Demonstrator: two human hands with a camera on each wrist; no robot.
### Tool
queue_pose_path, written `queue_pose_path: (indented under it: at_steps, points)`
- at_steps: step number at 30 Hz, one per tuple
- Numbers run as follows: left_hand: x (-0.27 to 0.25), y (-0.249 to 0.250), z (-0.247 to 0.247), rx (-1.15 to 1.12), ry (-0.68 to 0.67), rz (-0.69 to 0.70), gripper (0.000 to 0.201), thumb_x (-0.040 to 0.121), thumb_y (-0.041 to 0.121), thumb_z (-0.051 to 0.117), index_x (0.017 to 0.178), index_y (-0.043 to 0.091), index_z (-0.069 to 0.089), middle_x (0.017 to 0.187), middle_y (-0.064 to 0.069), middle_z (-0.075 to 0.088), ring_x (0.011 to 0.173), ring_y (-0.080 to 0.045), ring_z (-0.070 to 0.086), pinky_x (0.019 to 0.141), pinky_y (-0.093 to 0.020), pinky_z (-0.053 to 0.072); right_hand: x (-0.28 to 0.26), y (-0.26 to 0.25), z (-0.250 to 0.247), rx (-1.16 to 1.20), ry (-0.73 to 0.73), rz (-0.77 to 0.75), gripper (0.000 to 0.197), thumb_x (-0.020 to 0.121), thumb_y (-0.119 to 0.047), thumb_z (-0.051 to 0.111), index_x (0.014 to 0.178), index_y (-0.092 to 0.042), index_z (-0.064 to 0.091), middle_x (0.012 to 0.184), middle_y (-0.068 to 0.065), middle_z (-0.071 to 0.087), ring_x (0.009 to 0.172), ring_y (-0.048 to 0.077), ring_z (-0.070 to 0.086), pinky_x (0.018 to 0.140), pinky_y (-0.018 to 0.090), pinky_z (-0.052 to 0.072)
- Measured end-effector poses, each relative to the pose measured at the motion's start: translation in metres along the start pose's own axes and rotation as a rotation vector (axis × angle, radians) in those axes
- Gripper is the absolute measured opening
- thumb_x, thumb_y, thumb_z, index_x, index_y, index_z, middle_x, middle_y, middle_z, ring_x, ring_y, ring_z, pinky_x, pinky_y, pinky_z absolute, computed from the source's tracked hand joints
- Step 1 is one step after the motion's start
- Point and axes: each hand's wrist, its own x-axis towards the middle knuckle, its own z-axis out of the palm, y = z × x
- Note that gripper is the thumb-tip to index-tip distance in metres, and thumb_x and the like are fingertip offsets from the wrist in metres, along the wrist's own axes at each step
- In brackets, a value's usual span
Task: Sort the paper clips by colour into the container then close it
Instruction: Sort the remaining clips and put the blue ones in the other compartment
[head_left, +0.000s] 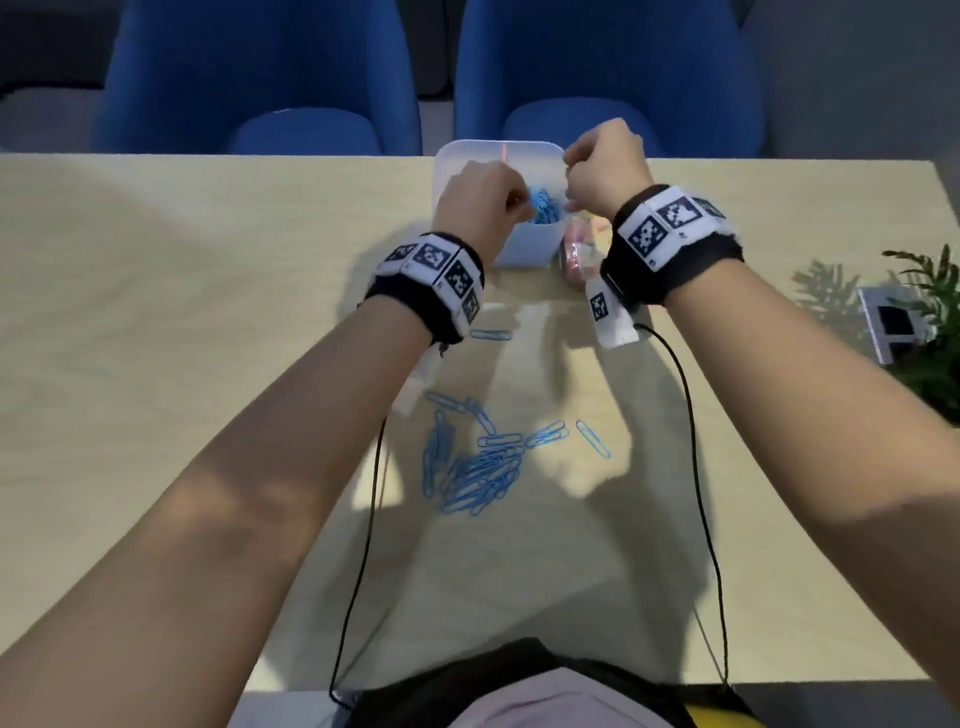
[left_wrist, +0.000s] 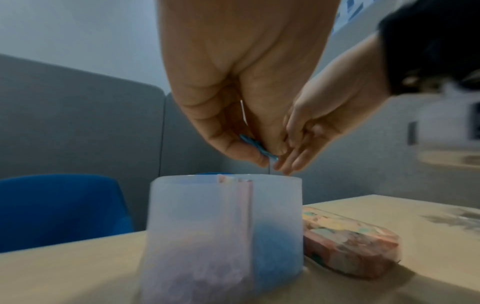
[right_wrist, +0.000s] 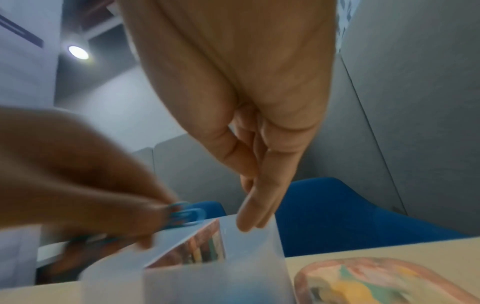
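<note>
The left hand (left_wrist: 233, 131) pinched a few blue clips (left_wrist: 257, 149) just above the container (head_left: 535, 156) at the far edge of the desk (head_left: 208, 312), while the right hand (right_wrist: 249, 164) hung over the rim with fingers straight and nothing in them. To do this well, the clips wanted dropping squarely over the compartment already holding blue, clear of the divider. More blue paper clips (head_left: 483, 467) lay loose on the desk, and the patterned lid (left_wrist: 348, 244) sat just beside the container.
</note>
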Motion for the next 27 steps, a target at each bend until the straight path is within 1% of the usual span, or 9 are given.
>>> queue_pose_path:
  at_steps: [4, 6, 9, 12, 15, 17, 20, 23, 27]
  points:
    - [0.029, 0.014, 0.013, 0.111, -0.055, 0.040, 0.020, 0.091, 0.023, 0.052, 0.099, 0.010, 0.065, 0.105, -0.015, 0.063, 0.108, -0.031, 0.055, 0.088, -0.036, 0.040, -0.050, 0.025, -0.012, 0.232, -0.010, 0.020, 0.025, 0.079, 0.001, 0.039, 0.069, -0.015, 0.056, 0.067, 0.007, 0.057, 0.056, 0.026, 0.064, 0.059, 0.037, 0.058]
    - [0.034, 0.016, 0.015, 0.138, -0.072, 0.080, 0.028, 0.091, 0.030, 0.054, 0.107, 0.008, 0.061, 0.113, -0.015, 0.060, 0.116, -0.030, 0.049, 0.093, -0.036, 0.036, -0.076, 0.039, -0.012, 0.316, -0.079, 0.049, 0.027, 0.084, 0.006, 0.034, 0.075, -0.010, 0.053, 0.062, 0.007, 0.053, 0.039, 0.013, 0.055, 0.045, 0.028, 0.052]
    - [0.021, 0.015, 0.008, 0.104, -0.011, 0.150, 0.037, 0.090, 0.034, 0.055, 0.115, 0.007, 0.060, 0.123, -0.015, 0.055, 0.118, -0.030, 0.045, 0.095, -0.037, 0.038, -0.103, 0.074, -0.003, 0.259, -0.116, 0.061, 0.030, 0.085, 0.004, 0.037, 0.068, -0.015, 0.053, 0.066, 0.007, 0.057, 0.032, 0.003, 0.051, 0.039, 0.024, 0.049]
    - [-0.013, 0.000, 0.011, 0.007, 0.031, 0.272, 0.021, 0.090, 0.019, 0.050, 0.095, 0.005, 0.064, 0.105, -0.019, 0.058, 0.099, -0.033, 0.054, 0.081, -0.047, 0.046, -0.127, 0.113, 0.008, 0.131, -0.144, 0.080, 0.031, 0.081, 0.006, 0.042, 0.062, -0.015, 0.054, 0.069, 0.010, 0.061, 0.043, 0.011, 0.055, 0.049, 0.029, 0.051]
    - [-0.052, -0.029, 0.036, 0.055, -0.150, 0.248, 0.023, 0.089, 0.016, 0.047, 0.098, 0.004, 0.064, 0.104, -0.021, 0.059, 0.095, -0.035, 0.058, 0.083, -0.044, 0.047, -0.155, 0.137, 0.011, -0.110, -0.184, 0.074, 0.018, 0.076, 0.000, 0.048, 0.076, -0.008, 0.064, 0.072, 0.008, 0.065, 0.072, 0.025, 0.060, 0.074, 0.032, 0.047]
    - [-0.073, -0.044, 0.052, 0.129, -0.232, 0.225, 0.025, 0.089, 0.017, 0.051, 0.105, 0.003, 0.064, 0.111, -0.020, 0.059, 0.104, -0.032, 0.054, 0.090, -0.041, 0.044, -0.171, 0.144, 0.016, -0.164, -0.209, 0.081, 0.016, 0.076, -0.002, 0.050, 0.080, -0.010, 0.062, 0.077, 0.010, 0.066, 0.082, 0.031, 0.061, 0.070, 0.030, 0.041]
    - [-0.093, -0.053, 0.069, 0.240, -0.321, 0.289, 0.040, 0.082, 0.032, 0.043, 0.099, 0.003, 0.066, 0.101, -0.017, 0.065, 0.098, -0.028, 0.056, 0.086, -0.035, 0.039, -0.185, 0.148, 0.031, -0.147, -0.191, 0.044, 0.013, 0.075, -0.002, 0.051, 0.081, -0.010, 0.058, 0.083, 0.013, 0.064, 0.086, 0.033, 0.059, 0.067, 0.030, 0.033]
    - [-0.105, -0.054, 0.070, 0.286, -0.369, 0.329, 0.052, 0.081, 0.041, 0.034, 0.105, 0.006, 0.063, 0.104, -0.016, 0.064, 0.091, -0.035, 0.061, 0.082, -0.040, 0.052, -0.192, 0.140, 0.048, -0.127, -0.181, -0.034, 0.017, 0.076, 0.000, 0.050, 0.088, -0.005, 0.060, 0.094, 0.017, 0.063, 0.091, 0.034, 0.058, 0.075, 0.031, 0.037]
    - [-0.136, -0.054, 0.073, 0.378, -0.312, 0.517, 0.042, 0.080, 0.039, 0.041, 0.096, 0.010, 0.067, 0.092, -0.009, 0.067, 0.075, -0.026, 0.064, 0.070, -0.030, 0.055, -0.203, 0.120, 0.069, -0.141, -0.267, -0.128, 0.019, 0.085, -0.004, 0.047, 0.100, -0.003, 0.059, 0.103, 0.016, 0.059, 0.095, 0.031, 0.056, 0.083, 0.034, 0.042]
